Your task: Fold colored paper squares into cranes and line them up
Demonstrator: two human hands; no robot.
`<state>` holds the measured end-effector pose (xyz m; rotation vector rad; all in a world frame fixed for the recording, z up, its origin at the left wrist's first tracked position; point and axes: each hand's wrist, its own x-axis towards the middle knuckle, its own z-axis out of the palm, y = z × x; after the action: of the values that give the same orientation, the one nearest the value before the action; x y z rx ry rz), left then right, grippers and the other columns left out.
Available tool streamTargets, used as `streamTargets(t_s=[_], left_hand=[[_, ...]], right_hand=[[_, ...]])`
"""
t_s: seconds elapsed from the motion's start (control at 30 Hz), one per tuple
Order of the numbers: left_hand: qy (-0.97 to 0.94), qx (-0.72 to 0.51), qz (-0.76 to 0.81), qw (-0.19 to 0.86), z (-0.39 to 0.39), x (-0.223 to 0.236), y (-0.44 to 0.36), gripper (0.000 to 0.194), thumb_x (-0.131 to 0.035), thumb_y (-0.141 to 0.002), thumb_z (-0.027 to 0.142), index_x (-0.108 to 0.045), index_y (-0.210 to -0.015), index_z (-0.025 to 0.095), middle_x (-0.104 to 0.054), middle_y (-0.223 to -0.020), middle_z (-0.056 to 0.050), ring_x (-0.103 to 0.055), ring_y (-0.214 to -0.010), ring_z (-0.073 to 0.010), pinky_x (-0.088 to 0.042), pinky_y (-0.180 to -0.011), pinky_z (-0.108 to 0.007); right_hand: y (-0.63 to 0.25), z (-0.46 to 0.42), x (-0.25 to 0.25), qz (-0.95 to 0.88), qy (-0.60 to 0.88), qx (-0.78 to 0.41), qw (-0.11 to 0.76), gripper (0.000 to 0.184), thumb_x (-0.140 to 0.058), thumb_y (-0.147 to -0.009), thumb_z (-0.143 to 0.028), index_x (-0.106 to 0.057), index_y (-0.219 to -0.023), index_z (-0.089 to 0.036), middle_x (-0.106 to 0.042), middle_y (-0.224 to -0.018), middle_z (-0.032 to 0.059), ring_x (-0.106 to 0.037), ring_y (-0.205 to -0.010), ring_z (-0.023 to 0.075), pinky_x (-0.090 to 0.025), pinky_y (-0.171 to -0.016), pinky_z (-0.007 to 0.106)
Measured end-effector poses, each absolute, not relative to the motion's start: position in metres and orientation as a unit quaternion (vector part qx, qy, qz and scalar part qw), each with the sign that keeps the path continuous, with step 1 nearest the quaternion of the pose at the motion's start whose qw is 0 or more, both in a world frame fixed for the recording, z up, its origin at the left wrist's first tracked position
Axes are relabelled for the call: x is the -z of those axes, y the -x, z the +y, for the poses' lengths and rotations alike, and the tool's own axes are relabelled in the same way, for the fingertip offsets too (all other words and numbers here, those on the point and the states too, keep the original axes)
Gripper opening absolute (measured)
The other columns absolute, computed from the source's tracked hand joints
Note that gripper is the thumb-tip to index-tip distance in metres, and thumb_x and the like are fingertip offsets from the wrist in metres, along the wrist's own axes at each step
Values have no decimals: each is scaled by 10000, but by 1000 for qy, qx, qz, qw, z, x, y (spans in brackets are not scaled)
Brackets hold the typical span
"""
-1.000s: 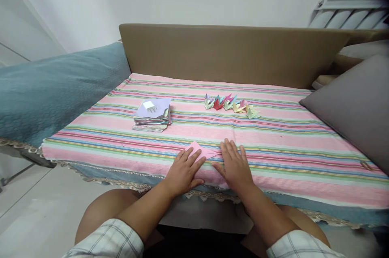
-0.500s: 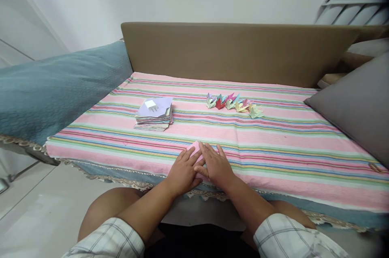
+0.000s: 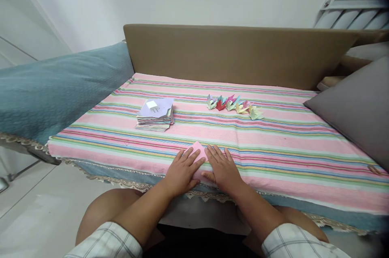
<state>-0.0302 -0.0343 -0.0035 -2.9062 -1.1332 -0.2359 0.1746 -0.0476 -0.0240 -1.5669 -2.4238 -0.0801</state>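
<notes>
A piece of pink paper (image 3: 199, 147) lies on the striped cloth near the seat's front edge, partly covered by my hands. My left hand (image 3: 182, 170) rests flat on its left part, fingers spread. On the right side of the paper lies my right hand (image 3: 223, 168), palm down with its fingers stretched out. Behind them, several folded paper cranes (image 3: 232, 104) in many colours stand in two rows. A stack of square paper (image 3: 154, 122) sits to the left, with a white plug adapter (image 3: 152, 106) on top.
The striped cloth (image 3: 273, 136) covers a sofa seat with a brown backrest (image 3: 225, 53). A blue covered armrest (image 3: 67, 83) rises at the left, and a grey cushion (image 3: 358, 104) leans at the right. A small brown object (image 3: 374, 169) lies by the cushion.
My right hand has slid right, away from my left hand, showing more of the pink paper. My left hand stays nearly in place. The view has shifted slightly.
</notes>
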Motion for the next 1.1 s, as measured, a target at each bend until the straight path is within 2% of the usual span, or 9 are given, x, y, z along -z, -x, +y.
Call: streamTargets(t_s=[0.17,0.33,0.5,0.57,0.63,0.7,0.8,1.1], left_hand=[[919,83,-386,5,-36,1,50,729,-614,-749,438,-319,-1395,276,-306,-1477,-51,-198,-1369,-300,-164,-1096,-496],[893,98,-440,3,-35,-3,68,703,-617,-757,385,-338,-1389,253,-393,-1428,-63,-240,-1353,-317,-181,-1076,-547],[845,148,-514,-5,-28,-15,72,567,-506,-821,512,-473,-1296,203,-477,-1361,-99,-384,-1278,-317,-262,-1033,-560],[829,192,-524,25,-27,-19,64,480,-441,-873,463,-511,-1254,180,-481,-1356,-110,-401,-1272,-291,-234,-1058,-539],[859,208,-467,42,-28,-21,51,429,-428,-890,421,-521,-1242,192,-480,-1360,-94,-374,-1297,-261,-165,-1097,-514],[908,175,-381,22,-29,-17,37,480,-448,-879,446,-473,-1289,198,-476,-1365,-85,-339,-1320,-248,-135,-1114,-495],[930,131,-344,9,-31,-6,21,641,-538,-818,488,-394,-1350,161,-446,-1385,-109,-321,-1327,-274,-175,-1105,-492],[931,119,-344,-10,-14,3,23,513,-623,-787,397,-511,-1248,202,-519,-1325,-90,-437,-1256,-256,-345,-1035,-449]], right_hand=[[-173,-47,25,-833,535,37,132,775,-290,-841,-673,-305,-1411,-148,-328,-1450,138,-257,-1348,288,-150,-1075,542],[-173,-48,25,-833,533,44,139,746,-330,-846,-650,-318,-1404,-155,-343,-1444,132,-277,-1340,291,-161,-1072,549],[-173,-48,26,-832,534,47,140,730,-342,-851,-636,-325,-1400,-156,-342,-1443,134,-277,-1340,294,-176,-1063,556],[-173,-47,26,-833,534,48,138,727,-348,-851,-633,-328,-1398,-153,-342,-1444,130,-275,-1341,294,-169,-1064,560],[-172,-47,26,-832,535,49,137,717,-359,-854,-622,-328,-1398,-157,-344,-1444,126,-276,-1340,290,-165,-1068,558],[-171,-47,26,-830,537,51,139,701,-371,-858,-608,-326,-1400,-165,-352,-1440,126,-282,-1339,284,-167,-1071,550],[-171,-48,26,-828,540,54,139,693,-394,-857,-591,-327,-1401,-167,-361,-1434,133,-292,-1335,284,-169,-1072,548],[-191,-43,18,-847,516,13,132,598,-435,-873,-525,-402,-1362,-184,-366,-1436,108,-317,-1327,251,-275,-1062,474]])
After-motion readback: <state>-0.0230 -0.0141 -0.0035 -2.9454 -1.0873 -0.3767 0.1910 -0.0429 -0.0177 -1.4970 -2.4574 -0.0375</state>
